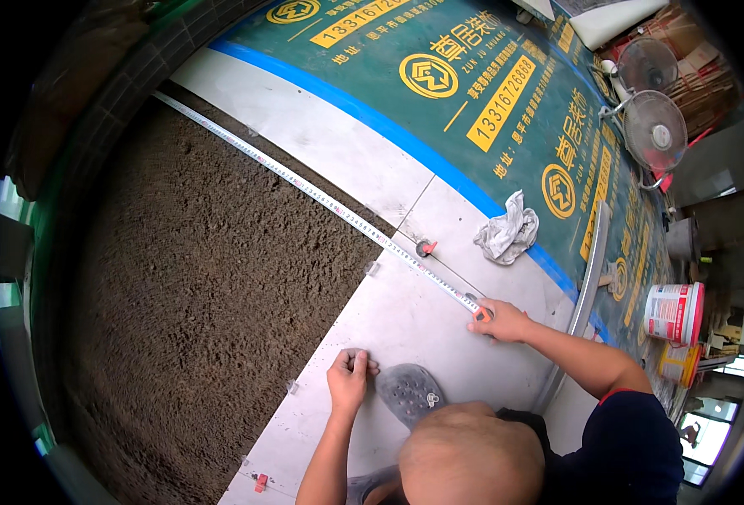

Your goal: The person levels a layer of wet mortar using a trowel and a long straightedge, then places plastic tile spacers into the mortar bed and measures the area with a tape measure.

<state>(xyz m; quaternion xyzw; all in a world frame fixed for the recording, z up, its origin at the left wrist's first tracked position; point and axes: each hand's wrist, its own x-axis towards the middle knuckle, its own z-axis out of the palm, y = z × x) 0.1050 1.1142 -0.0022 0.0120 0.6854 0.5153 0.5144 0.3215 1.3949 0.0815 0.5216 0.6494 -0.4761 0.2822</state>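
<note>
My right hand [500, 321] is closed around the orange case of a tape measure [481, 315], low over the light grey tiles [364, 324]. Its pale blade [305, 187] runs out straight to the far left, across the tiles and the brown mortar bed [212, 252], beside the edge of the far tile row. My left hand [348, 376] hangs near the mortar's edge, left of my grey clog [409, 394], with its fingers curled in. Whether anything small sits in those fingers is hidden.
A red tile leveler [427, 248] stands at a tile joint, another red piece [261, 482] at the near left. A crumpled white cloth [508, 229] lies by the green floor sheet [473, 93]. A long metal straightedge [589, 269], buckets [673, 313] and a fan [655, 130] are to the right.
</note>
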